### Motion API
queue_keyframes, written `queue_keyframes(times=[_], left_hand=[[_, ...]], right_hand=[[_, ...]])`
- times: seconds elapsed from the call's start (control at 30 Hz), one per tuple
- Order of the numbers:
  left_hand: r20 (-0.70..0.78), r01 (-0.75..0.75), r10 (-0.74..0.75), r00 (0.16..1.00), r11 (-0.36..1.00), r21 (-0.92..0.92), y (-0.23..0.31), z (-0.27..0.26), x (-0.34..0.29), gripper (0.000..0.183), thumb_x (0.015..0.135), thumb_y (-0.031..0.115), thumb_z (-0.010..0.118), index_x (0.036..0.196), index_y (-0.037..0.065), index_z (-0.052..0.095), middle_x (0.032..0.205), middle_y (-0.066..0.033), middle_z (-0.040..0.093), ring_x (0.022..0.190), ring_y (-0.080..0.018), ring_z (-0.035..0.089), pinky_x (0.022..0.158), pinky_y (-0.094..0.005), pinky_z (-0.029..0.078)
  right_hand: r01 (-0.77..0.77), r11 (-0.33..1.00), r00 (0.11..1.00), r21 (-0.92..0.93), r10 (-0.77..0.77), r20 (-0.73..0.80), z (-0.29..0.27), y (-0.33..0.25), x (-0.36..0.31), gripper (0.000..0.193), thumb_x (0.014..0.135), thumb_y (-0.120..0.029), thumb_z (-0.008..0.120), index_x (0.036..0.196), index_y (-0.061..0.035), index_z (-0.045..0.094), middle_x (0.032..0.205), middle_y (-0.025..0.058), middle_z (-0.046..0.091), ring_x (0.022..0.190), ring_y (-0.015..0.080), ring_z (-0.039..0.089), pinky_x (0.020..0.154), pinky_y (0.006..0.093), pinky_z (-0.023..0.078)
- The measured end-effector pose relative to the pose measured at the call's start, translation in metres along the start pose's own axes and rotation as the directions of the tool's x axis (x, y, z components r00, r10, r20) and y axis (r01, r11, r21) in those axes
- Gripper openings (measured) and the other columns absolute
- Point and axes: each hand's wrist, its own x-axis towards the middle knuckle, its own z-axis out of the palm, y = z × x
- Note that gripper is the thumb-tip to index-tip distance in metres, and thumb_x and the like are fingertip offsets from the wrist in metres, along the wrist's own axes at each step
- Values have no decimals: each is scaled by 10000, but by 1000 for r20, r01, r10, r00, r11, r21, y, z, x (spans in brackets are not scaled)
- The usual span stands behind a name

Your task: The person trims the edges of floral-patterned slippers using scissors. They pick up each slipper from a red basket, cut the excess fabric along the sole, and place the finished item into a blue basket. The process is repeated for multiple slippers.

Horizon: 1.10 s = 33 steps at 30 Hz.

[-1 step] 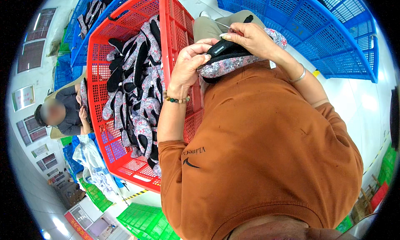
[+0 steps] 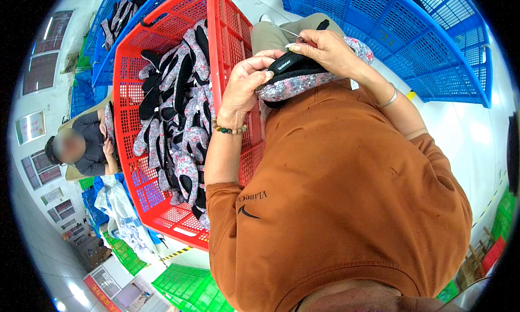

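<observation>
A slipper [image 2: 298,86] with grey-pink floral fabric and a black inside lies across my lap, a small white tag at its near edge. My left hand [image 2: 246,83] is closed on the slipper's left end, thumb on the black insole and fingers round the rim. Over its middle, my right hand [image 2: 325,50] is closed, thumb and fingertips pinched near the black edge. From that hand a thin metal tool [image 2: 283,30] sticks out to the upper left; its handle is hidden in the fingers, so its exact kind does not show.
A red plastic crate [image 2: 216,46], full of similar floral and black slippers [image 2: 181,79], stands close at my left. Large blue crates [image 2: 401,35] stand ahead and right. Beyond the red crate a seated co-worker [image 2: 89,144] holds a slipper. Green crates [image 2: 189,287] are at lower left.
</observation>
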Motion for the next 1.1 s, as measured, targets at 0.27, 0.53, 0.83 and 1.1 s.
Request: queue_keyframes(times=[0.27,0.53,0.83,1.1], left_hand=[[-49,41,-40,998,999,28,-10,-4,1,192,768,121,612,922,19,558,1121,-78,528,987,-122,493,828,-238,404],[159,288,-267,950,950,-122,3,4,7,497,769,152,628,1187,-12,414,860,-37,606,617,-67,582,443,-173,457],[-269,-62,14,963,983,-171,149,-143,39,132,847,144,518,880,31,577,857,-56,616,722,-114,598,614,-203,509],[-585,-372,264,767,926,-69,119,-176,76,195,833,180,557,955,29,535,960,-155,584,917,-257,570,843,-393,461]], right_hand=[[65,997,991,-43,-70,-114,-4,-5,-4,323,810,-319,587,756,-3,551,655,180,551,611,343,537,541,389,396],[18,999,984,49,-10,-175,-20,-3,-2,303,812,-268,593,726,18,542,584,178,481,498,264,465,486,361,351],[88,944,894,318,66,-443,-53,11,-7,195,876,-173,547,869,13,606,755,49,622,680,74,532,604,217,423],[68,975,925,212,18,-379,-41,28,-5,179,857,-166,550,825,-1,612,712,77,597,627,96,522,566,239,409]])
